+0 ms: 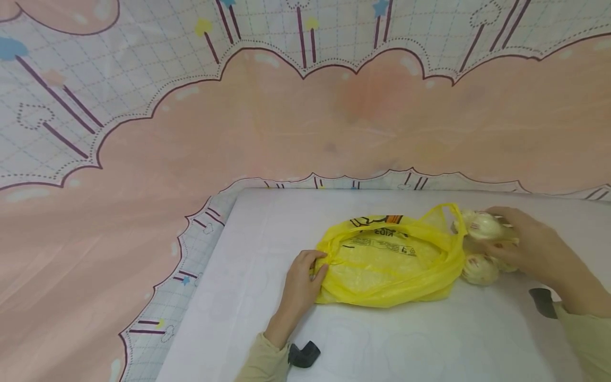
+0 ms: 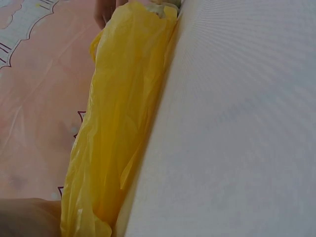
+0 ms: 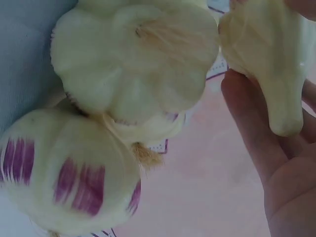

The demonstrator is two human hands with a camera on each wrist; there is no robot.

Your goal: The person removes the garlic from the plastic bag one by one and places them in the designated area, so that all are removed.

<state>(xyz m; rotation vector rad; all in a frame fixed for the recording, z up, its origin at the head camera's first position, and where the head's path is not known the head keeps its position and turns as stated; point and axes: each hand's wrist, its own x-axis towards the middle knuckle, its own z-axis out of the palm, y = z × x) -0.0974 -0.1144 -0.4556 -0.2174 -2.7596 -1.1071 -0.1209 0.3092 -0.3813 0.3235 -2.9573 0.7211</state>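
Observation:
A yellow plastic bag (image 1: 382, 286) lies on the white table with its mouth spread open; dark print shows on it. My left hand (image 1: 303, 276) pinches the bag's left edge between thumb and fingers. In the left wrist view the bag (image 2: 118, 108) rises as a creased yellow wall. To the right of the bag, my right hand (image 1: 534, 244) is among several garlic bulbs (image 1: 483, 226). The right wrist view shows it gripping one garlic bulb (image 3: 266, 44) by the body, stem pointing down. Beside it sit a pale bulb (image 3: 133, 64) and a purple-streaked bulb (image 3: 69, 173).
The white table (image 1: 248, 254) runs under the bag and bulbs. Behind it hangs a pink patterned cloth (image 1: 305, 122), which also falls along the left side. A black strap end (image 1: 304, 354) sticks out by the left sleeve (image 1: 264, 358).

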